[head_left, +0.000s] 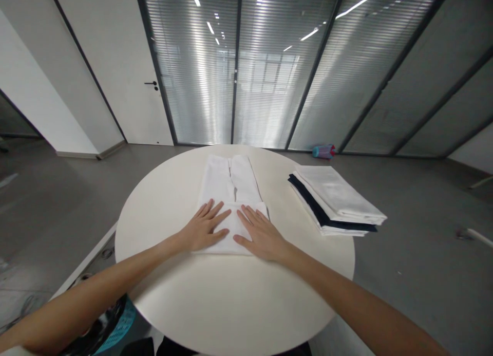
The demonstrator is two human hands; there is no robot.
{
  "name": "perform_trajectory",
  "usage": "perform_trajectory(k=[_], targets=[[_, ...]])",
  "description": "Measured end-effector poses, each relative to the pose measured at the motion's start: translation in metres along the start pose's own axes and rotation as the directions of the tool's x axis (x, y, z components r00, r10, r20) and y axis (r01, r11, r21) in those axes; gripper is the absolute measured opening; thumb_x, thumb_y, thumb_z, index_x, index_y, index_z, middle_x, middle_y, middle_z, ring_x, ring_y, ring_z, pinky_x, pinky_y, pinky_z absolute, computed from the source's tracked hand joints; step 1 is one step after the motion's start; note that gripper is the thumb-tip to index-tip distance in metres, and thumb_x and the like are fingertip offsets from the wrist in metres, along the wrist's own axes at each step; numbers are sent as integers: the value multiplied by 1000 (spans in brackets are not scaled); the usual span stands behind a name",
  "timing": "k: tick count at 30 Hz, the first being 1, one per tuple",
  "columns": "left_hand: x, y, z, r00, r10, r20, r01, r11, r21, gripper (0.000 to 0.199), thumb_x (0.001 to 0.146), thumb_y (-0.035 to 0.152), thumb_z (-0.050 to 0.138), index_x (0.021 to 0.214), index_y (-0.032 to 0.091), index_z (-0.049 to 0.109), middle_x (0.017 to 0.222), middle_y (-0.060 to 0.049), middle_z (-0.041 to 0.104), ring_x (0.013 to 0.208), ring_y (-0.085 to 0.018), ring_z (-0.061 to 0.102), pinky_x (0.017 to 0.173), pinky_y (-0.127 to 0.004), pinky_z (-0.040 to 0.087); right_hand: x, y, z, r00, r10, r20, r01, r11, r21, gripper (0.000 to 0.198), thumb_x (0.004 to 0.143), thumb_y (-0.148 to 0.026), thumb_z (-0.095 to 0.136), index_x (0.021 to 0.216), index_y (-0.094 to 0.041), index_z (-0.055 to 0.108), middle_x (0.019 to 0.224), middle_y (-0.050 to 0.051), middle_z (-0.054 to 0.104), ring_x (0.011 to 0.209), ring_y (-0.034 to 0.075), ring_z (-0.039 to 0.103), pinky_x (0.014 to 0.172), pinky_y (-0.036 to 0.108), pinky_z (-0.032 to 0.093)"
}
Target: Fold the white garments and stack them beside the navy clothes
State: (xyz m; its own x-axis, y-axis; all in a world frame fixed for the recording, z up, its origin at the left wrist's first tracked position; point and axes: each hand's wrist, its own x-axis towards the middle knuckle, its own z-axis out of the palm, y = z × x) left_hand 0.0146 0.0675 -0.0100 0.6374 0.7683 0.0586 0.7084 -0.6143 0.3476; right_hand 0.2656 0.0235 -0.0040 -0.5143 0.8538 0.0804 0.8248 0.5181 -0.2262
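Note:
A white garment [218, 176] lies partly folded on the round table, its far part showing two panels side by side with a narrow gap between them. The near part is doubled over into a flat band. My left hand [203, 226] rests flat on the left of this band, fingers spread. On its right side my right hand [262, 233] also lies flat with fingers apart. Both palms press on the cloth and neither hand grips it. Whether the garment is trousers or a shirt, I cannot tell.
The round white table [231, 299] carries a stack of folded white and dark navy cloth [335, 194] at its right edge. A blue basket [119, 328] stands below at the lower left. A blue and red object [323, 151] lies on the floor by the glass wall.

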Motion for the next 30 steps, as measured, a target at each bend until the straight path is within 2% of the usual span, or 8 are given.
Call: perform_trajectory(k=[5, 10, 14, 17, 20, 23, 27, 30], targets=[[8, -7, 7, 972, -217, -90, 222, 974, 44, 99, 88, 77, 43, 158, 9, 26, 164, -24, 6, 153, -39, 4, 122, -56, 13, -5, 11, -7, 999, 18, 46, -18, 1000, 18, 90, 96, -74, 24, 159, -9, 25, 165, 16, 13, 154, 29, 9, 125, 49, 14], [12, -18, -4, 916, -376, -138, 378, 926, -8, 93, 92, 72, 38, 156, 5, 28, 164, -28, 11, 152, -42, 4, 119, -60, 14, -5, 11, -5, 999, 20, 38, -21, 999, 30, 90, 95, -75, 27, 159, -12, 26, 165, 15, 14, 154, 29, 9, 125, 50, 14], [-8, 13, -16, 941, -155, -301, 187, 979, 82, 62, 98, 57, 42, 147, 19, 45, 158, -16, 37, 151, -38, 21, 119, -58, 21, -3, 11, 1, 1000, -2, -16, 2, 998, 58, 85, 96, -72, 33, 156, -11, 33, 164, 16, 22, 153, 29, 15, 125, 51, 16], [-23, 54, -12, 965, 191, -180, -154, 968, 200, 49, 97, 47, 51, 139, 21, 52, 144, -12, 55, 137, -33, 45, 113, -49, 35, 2, 20, -2, 985, 47, -167, -22, 988, 152, 66, 102, -59, 33, 147, -14, 49, 153, 15, 45, 146, 27, 36, 123, 52, 20], [-21, 77, -1, 923, 382, -48, -349, 883, 313, 48, 96, 39, 58, 140, 22, 50, 141, -11, 56, 125, -31, 54, 103, -47, 42, 6, 35, -11, 889, 177, -423, -58, 958, 279, 47, 104, -46, 34, 129, -18, 63, 133, 13, 65, 128, 25, 56, 118, 51, 32], [-8, 73, 5, 877, 480, -10, -434, 801, 412, 42, 100, 32, 54, 140, 22, 49, 135, -12, 60, 115, -27, 59, 92, -42, 47, 5, 48, -18, 810, 226, -540, -24, 935, 355, 35, 101, -41, 43, 113, -21, 69, 116, 11, 71, 114, 25, 63, 106, 46, 46], [-15, 43, -13, 848, 531, -8, -485, 780, 395, 35, 102, 22, 48, 136, 23, 55, 132, -11, 63, 118, -25, 59, 94, -40, 45, 2, 51, -17, 824, 219, -523, 14, 914, 404, 27, 99, -37, 48, 104, -23, 70, 109, 9, 71, 108, 24, 64, 100, 43, 49], [-42, 8, -49, 886, 459, 69, -463, 861, 213, 28, 98, 25, 52, 123, 26, 65, 132, -6, 66, 125, -25, 57, 105, -43, 41, 2, 49, -16, 833, 200, -516, 35, 911, 410, 24, 98, -36, 50, 103, -23, 70, 109, 8, 71, 107, 24, 64, 100, 43, 49]])
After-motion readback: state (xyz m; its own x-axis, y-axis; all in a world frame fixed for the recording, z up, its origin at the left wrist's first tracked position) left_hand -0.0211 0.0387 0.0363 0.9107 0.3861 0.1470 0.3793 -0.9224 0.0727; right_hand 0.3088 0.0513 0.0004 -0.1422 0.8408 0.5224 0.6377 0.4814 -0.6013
